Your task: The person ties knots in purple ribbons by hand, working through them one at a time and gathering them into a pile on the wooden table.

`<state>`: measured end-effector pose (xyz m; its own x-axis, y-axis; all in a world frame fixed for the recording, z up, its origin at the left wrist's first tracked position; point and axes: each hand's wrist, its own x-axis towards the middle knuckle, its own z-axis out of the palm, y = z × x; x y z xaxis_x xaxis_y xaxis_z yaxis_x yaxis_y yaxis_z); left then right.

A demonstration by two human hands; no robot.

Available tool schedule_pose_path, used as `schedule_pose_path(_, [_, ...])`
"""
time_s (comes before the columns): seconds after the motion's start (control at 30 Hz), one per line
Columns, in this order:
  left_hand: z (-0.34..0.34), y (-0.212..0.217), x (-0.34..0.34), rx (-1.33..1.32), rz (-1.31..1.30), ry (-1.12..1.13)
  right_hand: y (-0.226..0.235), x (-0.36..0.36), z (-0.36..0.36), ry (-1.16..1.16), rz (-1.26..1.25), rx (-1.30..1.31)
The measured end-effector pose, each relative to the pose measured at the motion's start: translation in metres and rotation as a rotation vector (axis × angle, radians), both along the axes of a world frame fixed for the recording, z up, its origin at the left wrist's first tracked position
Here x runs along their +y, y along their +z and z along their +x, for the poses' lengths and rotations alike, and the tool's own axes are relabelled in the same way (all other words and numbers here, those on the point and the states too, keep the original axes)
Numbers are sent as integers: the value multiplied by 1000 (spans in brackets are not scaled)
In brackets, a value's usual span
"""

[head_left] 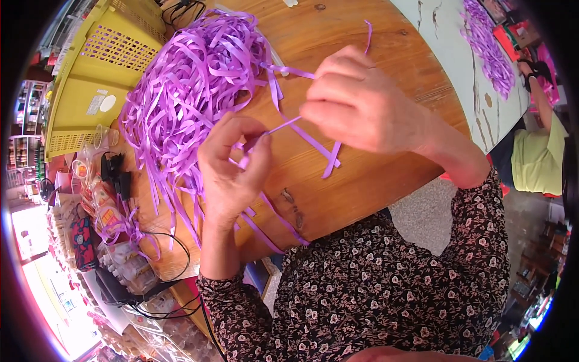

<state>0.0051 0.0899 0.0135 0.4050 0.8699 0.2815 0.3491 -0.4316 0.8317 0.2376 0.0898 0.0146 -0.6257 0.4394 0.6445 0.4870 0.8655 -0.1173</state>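
Observation:
A purple ribbon (pixel 283 125) runs taut between my two hands above the wooden table. My left hand (pixel 234 160) pinches one end between thumb and forefinger, with a bit of ribbon curling inside the fingers. Closed around the other part is my right hand (pixel 362 99), its fingertips turned away from view. Another ribbon strip leads from the right hand's fingers toward a big heap of purple ribbons (pixel 199 72), just beyond my left hand. Loose ribbon ends (pixel 329 160) hang or lie below my right hand, and more strips trail under my left wrist.
A yellow perforated basket (pixel 75 114) stands left of the heap. Plastic bags and black cables (pixel 175 241) crowd the wooden table's (pixel 386 187) left edge. At the far right, another person (pixel 537 151) is beside a white marbled table (pixel 443 36) bearing more purple ribbons (pixel 491 54).

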Motion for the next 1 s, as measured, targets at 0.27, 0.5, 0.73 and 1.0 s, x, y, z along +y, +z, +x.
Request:
schedule_pose_path(0.27, [-94,11,-9,146,158,308,10,2,102,-425,147,-109])
schedule_pose_path(0.5, [-171,3,-19,320,286,467,-7,-11,198,-632,83,-75])
schedule_pose_path(0.73, [-213,-12,-32,-127,46,651,-5,-31,222,-771,-176,352])
schedule_pose_path(1.0, [-161,-9,-11,-1517,-291,572,-16,-13,191,211,-1006,1581])
